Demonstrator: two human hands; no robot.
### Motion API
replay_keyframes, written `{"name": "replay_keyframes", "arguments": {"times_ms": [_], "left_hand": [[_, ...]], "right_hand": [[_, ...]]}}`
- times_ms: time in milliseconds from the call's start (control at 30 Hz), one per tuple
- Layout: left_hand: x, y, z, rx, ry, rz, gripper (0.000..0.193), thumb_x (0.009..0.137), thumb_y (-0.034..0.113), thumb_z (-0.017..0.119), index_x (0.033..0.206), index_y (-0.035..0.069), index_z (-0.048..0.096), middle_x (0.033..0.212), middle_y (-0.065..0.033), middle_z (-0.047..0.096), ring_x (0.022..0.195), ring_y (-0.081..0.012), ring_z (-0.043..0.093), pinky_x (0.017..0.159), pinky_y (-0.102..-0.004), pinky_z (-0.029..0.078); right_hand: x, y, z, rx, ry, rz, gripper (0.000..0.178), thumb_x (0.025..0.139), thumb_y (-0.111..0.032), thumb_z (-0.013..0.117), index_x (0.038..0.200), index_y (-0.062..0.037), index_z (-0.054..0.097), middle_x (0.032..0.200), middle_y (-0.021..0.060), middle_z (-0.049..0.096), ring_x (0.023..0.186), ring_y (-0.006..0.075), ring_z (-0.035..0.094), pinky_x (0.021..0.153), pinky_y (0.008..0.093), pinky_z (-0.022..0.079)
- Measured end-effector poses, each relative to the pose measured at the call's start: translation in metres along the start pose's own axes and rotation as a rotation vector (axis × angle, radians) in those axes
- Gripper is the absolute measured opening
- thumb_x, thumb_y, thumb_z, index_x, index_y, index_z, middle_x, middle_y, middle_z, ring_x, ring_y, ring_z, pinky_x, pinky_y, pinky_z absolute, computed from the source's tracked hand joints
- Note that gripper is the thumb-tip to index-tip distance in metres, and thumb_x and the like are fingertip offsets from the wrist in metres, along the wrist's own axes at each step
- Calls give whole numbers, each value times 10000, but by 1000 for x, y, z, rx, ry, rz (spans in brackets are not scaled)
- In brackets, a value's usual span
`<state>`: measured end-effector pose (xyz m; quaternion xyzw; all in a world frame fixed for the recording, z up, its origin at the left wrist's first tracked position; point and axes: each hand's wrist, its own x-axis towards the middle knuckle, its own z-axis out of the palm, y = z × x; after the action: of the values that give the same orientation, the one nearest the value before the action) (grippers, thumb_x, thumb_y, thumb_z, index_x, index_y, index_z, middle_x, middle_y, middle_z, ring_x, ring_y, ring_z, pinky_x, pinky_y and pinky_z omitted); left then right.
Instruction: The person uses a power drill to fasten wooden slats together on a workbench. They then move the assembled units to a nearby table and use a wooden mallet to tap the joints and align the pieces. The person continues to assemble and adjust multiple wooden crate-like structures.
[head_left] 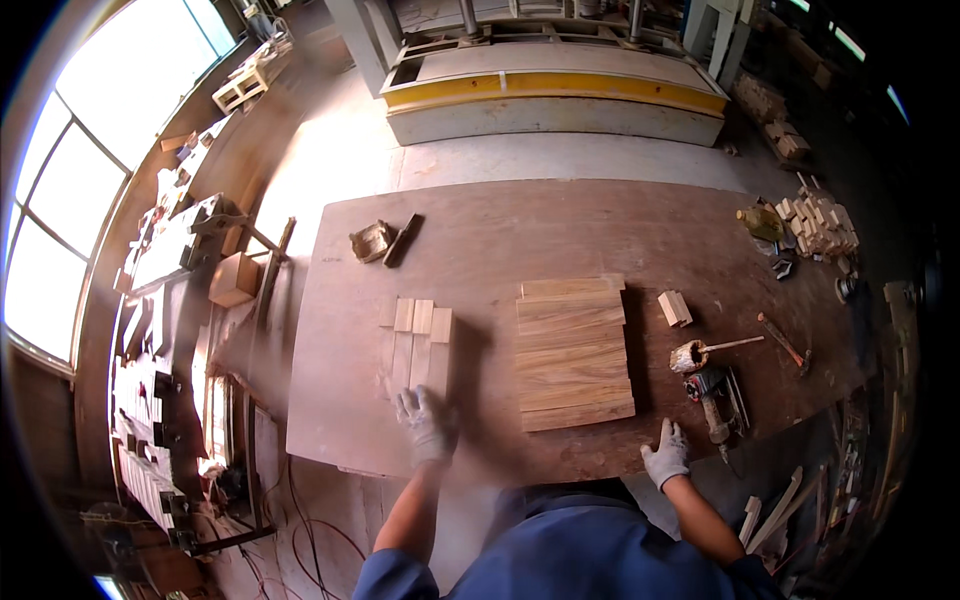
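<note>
The left grip (428, 427), gloved fingers loosely spread, appears to touch the near end of the pale wooden blocks (422, 350), perhaps steadying their rows, while the right grip (667, 457), half spread and seemingly empty, rests at the table's (335, 410) near edge, perhaps for support, with grained planks (575, 355) lying between.

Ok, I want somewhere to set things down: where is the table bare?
The table is bare across its far middle, between the dark stick and yellow container, and in the gap between the pale blocks and planks. It is crowded on the right, around the pot, power tool and hammer.
</note>
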<state>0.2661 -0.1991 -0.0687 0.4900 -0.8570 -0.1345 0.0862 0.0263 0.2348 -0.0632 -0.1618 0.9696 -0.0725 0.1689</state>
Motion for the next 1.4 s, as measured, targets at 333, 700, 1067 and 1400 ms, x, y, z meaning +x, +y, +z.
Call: {"name": "replay_keyframes", "arguments": {"times_ms": [333, 700, 1067, 1400], "left_hand": [[-28, 32, -15, -401, 4, -494, 785, 858, 305, 859, 1475, -49, 527, 1231, -245, 714, 1117, -427, 679, 1006, -472, 539], [-6, -7, 68, -1081, 52, -907, 838, 949, 56, 772, 1638, -22, 301, 842, -54, 639, 599, -127, 571, 499, -299, 477], [7, -81, -9, -515, 63, -701, 785, 835, 313, 834, 1478, -40, 554, 1413, -249, 642, 1295, -383, 627, 1130, -442, 473], [76, -122, -15, -569, -219, -367, 803, 873, 336, 775, 1551, 25, 478, 1493, -249, 576, 1390, -422, 539, 1177, -472, 435]], "right_hand": [[17, -23, -32, -340, -271, -91, 856, 814, -482, 811, 1457, 10, 531, 1430, 244, 540, 1326, 393, 542, 1111, 485, 470], [24, -15, -34, -465, -300, -236, 817, 834, -531, 797, 1419, -7, 573, 1386, 235, 586, 1286, 380, 590, 1070, 493, 506], [-18, -144, -67, 84, -580, -611, 599, 877, -532, 718, 1219, -41, 736, 1066, 150, 783, 1019, 327, 751, 935, 433, 577], [11, -364, 22, 356, -638, -340, 874, 915, -354, 806, 1576, 49, 400, 1418, 253, 639, 1213, 327, 684, 1012, 402, 559]]}}
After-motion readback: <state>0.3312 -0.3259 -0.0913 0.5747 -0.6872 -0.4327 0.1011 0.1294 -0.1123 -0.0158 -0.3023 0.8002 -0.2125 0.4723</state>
